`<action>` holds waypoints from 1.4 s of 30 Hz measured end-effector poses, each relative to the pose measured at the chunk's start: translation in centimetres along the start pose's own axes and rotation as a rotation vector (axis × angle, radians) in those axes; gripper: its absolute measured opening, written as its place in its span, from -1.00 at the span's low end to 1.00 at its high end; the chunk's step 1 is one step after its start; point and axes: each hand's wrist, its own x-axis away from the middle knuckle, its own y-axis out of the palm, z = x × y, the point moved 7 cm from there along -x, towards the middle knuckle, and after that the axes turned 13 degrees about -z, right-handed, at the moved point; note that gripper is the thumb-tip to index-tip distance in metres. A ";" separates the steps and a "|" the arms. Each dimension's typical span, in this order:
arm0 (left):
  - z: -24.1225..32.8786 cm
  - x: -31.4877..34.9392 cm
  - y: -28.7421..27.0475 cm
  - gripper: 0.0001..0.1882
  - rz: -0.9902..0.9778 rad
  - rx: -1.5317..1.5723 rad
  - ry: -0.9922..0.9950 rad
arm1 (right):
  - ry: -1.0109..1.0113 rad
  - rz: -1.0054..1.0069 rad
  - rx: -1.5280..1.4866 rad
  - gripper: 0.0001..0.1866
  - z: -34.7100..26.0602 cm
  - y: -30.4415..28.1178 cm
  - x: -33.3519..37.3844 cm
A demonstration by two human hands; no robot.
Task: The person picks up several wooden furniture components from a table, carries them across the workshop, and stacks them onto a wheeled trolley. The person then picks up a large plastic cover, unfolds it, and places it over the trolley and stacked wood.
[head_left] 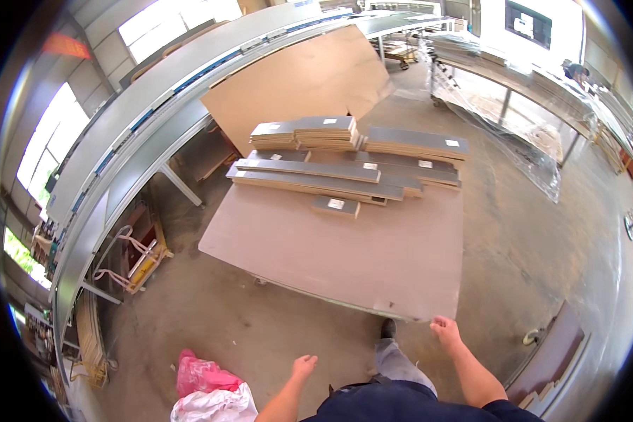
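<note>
Loosely curled, with nothing showing in its fingers, the left hand (304, 366) hangs over the concrete floor (260, 334), well apart from the load; the right hand (444, 330) is half curled at the near right corner of a broad mauve-brown panel (344, 257), and whether it touches or pinches that edge I cannot tell. On the far half of this panel lie stacks of grey-faced board strips: a short thick stack (327, 132) at the back left, a wider stack (415, 143) at the back right, long narrow strips (309, 171) across the front, and one short block (336, 205) nearest the person. The long strips sit staggered, some ends reaching past those beneath, and no strap shows around them, so a jolt or tilt of the panel could send the upper ones sliding. The short block stands lowest and alone, so it could shift just as easily. A dark shoe (388, 328) is close to the panel's near edge, where a slipping panel or a sudden roll could catch the foot. To the left, a pink plastic bag (204, 374) and a white sack (218, 404) on the floor could trip a sideways step.
</note>
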 end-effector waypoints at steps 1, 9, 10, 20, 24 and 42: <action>1.5 -0.3 0.3 -0.56 0.010 0.013 0.000 | -0.027 -0.012 -0.026 -0.56 -2.3 0.4 -2.2; 19.4 -3.7 0.8 -0.44 -0.026 -0.203 0.100 | -0.273 -0.192 0.307 -0.65 -22.3 7.6 -22.9; 21.3 -4.4 1.1 -0.43 -0.062 0.013 0.152 | -0.287 -0.246 0.323 -0.61 -24.5 8.9 -24.9; 33.9 -22.3 -5.2 -0.73 -0.134 0.475 0.348 | -0.357 -0.379 0.674 -0.39 -39.3 23.3 -42.4; 46.4 -26.7 -7.3 -0.38 -0.283 0.841 0.317 | -0.321 -0.388 0.877 -0.33 -42.0 27.9 -50.4; 50.6 -35.9 -15.7 -0.59 0.061 0.942 0.016 | 0.117 -0.845 1.104 -0.08 -37.4 47.6 -58.2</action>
